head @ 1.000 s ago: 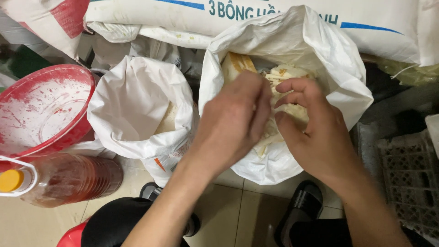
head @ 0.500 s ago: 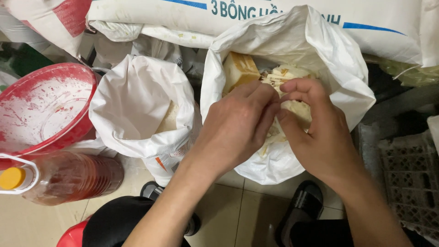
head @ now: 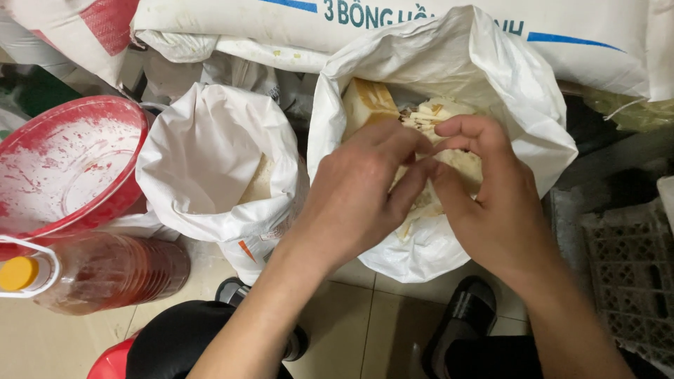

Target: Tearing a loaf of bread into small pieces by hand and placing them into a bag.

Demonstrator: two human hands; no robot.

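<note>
Both hands meet over the mouth of a white woven sack (head: 491,91) that stands open on the tiled floor (head: 365,323). The left hand (head: 358,193) has its fingers curled close together, tips pinching at pale shredded strips (head: 439,116) that fill the sack. The right hand (head: 491,200) arches over the same strips, thumb and forefinger narrowed to meet the left fingertips; whether either hand holds a strip cannot be told. A tan block (head: 368,102) lies in the sack beside the strips. Just to the left stands a second white sack (head: 210,154), then a floury red basin (head: 67,165) and a bottle of reddish liquid (head: 105,274).
</note>
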